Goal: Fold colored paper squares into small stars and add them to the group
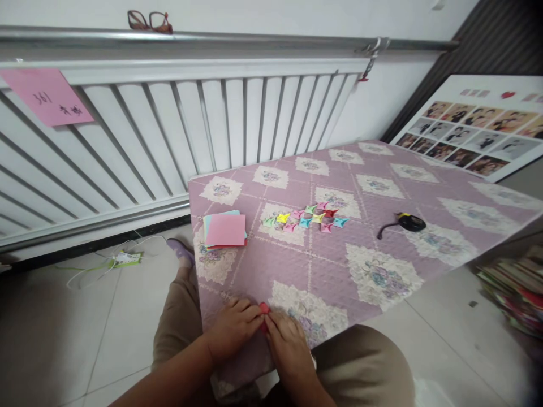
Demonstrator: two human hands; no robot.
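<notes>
Near the front edge of the table, a small red folded paper (pixel 264 308) lies between my two hands. My left hand (pixel 238 328) presses its fingertips on the paper from the left. My right hand (pixel 289 345) closes on it from the right, and the fingers cover much of it. Farther up the table, several small folded paper pieces (pixel 304 223) in pink, green, yellow, blue and red sit in a cluster. To their left is a stack of coloured paper sheets (pixel 226 229) with a pink one on top.
The table (pixel 280 265) has a purple patterned cloth. A black object with a short strap (pixel 411 222) lies on its right part. A photo board (pixel 470 130) leans at the far right. Behind stands a white radiator (pixel 237 124); glasses (pixel 150 21) rest on the pipe above.
</notes>
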